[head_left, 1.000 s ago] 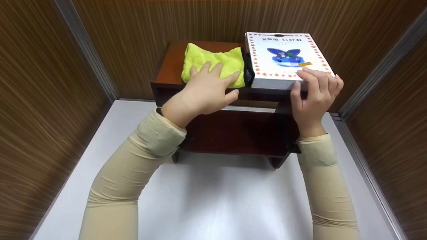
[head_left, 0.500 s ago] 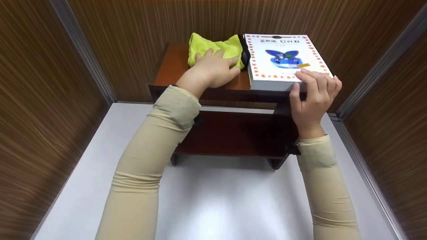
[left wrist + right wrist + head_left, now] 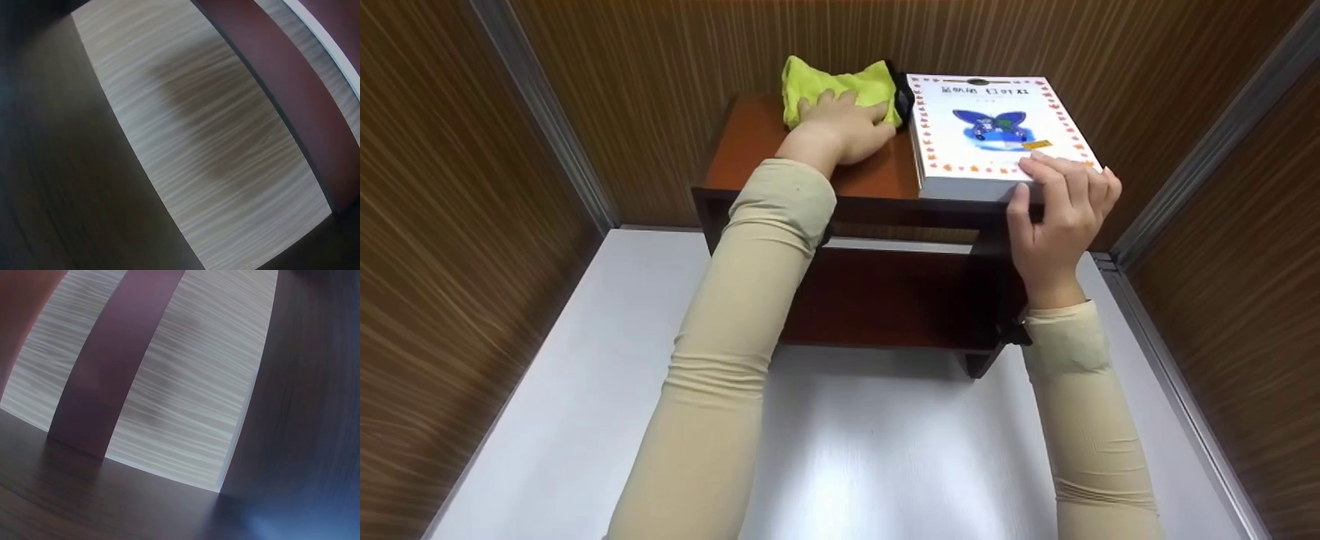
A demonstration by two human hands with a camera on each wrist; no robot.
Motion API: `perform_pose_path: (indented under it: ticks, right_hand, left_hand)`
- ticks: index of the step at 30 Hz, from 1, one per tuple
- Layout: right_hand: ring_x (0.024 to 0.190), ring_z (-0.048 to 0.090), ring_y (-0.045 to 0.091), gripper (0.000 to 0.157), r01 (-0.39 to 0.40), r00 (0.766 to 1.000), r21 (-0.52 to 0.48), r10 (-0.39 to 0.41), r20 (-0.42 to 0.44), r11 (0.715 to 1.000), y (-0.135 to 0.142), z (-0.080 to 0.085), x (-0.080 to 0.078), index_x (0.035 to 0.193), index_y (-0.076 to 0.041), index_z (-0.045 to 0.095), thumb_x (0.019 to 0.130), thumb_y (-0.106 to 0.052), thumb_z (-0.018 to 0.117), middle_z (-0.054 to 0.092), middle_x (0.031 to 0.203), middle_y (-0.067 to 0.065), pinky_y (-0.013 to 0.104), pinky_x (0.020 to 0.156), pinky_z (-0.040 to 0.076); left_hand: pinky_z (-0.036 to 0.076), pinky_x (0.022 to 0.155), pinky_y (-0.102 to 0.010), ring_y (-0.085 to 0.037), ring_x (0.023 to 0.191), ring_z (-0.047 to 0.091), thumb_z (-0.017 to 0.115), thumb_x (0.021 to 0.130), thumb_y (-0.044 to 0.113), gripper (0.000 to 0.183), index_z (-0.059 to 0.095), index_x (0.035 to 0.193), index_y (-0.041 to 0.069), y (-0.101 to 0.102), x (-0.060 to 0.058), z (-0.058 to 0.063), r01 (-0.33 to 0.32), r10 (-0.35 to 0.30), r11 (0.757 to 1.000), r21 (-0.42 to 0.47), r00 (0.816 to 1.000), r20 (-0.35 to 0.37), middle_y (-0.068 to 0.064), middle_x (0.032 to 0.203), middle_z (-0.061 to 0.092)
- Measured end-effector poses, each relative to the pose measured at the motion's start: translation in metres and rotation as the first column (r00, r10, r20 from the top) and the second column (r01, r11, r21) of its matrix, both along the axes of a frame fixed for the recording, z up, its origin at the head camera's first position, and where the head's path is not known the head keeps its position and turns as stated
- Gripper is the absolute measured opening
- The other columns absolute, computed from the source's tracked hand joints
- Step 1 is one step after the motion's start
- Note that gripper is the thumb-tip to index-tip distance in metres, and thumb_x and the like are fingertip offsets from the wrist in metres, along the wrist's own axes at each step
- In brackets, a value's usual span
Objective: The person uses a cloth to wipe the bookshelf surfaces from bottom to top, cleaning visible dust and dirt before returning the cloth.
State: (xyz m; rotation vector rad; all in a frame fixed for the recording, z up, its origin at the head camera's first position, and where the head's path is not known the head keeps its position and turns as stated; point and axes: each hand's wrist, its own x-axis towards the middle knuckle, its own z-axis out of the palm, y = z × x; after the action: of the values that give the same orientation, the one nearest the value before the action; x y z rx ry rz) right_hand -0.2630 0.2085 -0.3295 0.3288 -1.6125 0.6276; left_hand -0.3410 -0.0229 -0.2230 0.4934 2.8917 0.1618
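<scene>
A bright yellow-green cloth (image 3: 817,77) with a dark edge lies bunched on top of a brown two-level shelf (image 3: 746,154), at the back. Spread over it, the fingers of my left hand (image 3: 842,135) press down on the cloth. To its right is a white picture book (image 3: 960,142) with a blue butterfly on the cover; whether it is one thick book or a stack I cannot tell. My right hand (image 3: 1059,221) holds the book's near right corner, fingertips on the cover and thumb at the front edge. Neither wrist view shows a hand's fingers or the cloth.
The shelf's lower board (image 3: 900,300) is below both hands. Wood-grain panels enclose the space, with a left wall (image 3: 472,262), a back wall (image 3: 675,112) and a right wall (image 3: 1230,262). Underneath is a white floor (image 3: 870,465).
My left hand has slid the cloth away from me across the shelf top, toward the back wall. The right hand keeps its hold at the book's corner.
</scene>
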Motion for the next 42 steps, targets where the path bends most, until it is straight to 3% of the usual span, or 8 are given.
perform_pose_path:
  ticks: [7,15,27,42]
  right_hand:
    - [0.094,0.051,0.029,0.029,0.000,1.000,0.001,0.000,-0.006,1.000,0.001,-0.001,-0.001,0.089,-0.006,0.071,0.079,-0.028,0.054,0.067,0.095,0.007,0.044,0.099,0.023]
    - [0.094,0.051,0.029,0.028,-0.004,1.000,0.000,0.004,-0.004,1.000,0.000,-0.002,-0.003,0.090,-0.007,0.070,0.080,-0.028,0.054,0.067,0.096,0.006,0.043,0.100,0.023]
    - [0.094,0.051,0.030,0.028,-0.002,1.000,-0.014,0.002,-0.014,1.000,-0.003,0.004,0.002,0.088,-0.006,0.070,0.079,-0.026,0.053,0.066,0.095,0.007,0.043,0.101,0.022]
    - [0.094,0.051,0.030,0.028,-0.008,1.000,-0.010,0.008,-0.001,1.000,-0.005,0.005,0.004,0.088,-0.005,0.069,0.079,-0.026,0.052,0.066,0.095,0.008,0.043,0.101,0.022]
  left_hand:
    - [-0.004,0.106,-0.059,-0.034,0.140,-0.004,0.016,0.095,0.052,0.056,0.009,0.148,0.039,0.000,0.002,-0.003,0.000,0.000,1.000,-0.001,1.000,-0.024,-0.006,0.156,0.001]
    - [-0.002,0.106,-0.060,-0.035,0.140,-0.002,0.019,0.094,0.055,0.058,0.010,0.149,0.037,-0.004,0.016,-0.005,0.016,-0.017,1.000,-0.019,0.997,-0.069,-0.008,0.156,0.002]
    - [0.001,0.105,-0.062,-0.035,0.140,0.000,0.023,0.092,0.054,0.060,0.014,0.149,0.035,-0.012,0.057,-0.012,0.103,-0.104,0.995,-0.015,0.987,-0.124,-0.009,0.155,0.007]
    - [0.005,0.105,-0.062,-0.038,0.138,0.009,0.029,0.091,0.053,0.061,0.023,0.148,0.032,-0.019,0.102,-0.015,0.153,-0.157,0.987,-0.039,0.971,-0.179,-0.010,0.154,0.014]
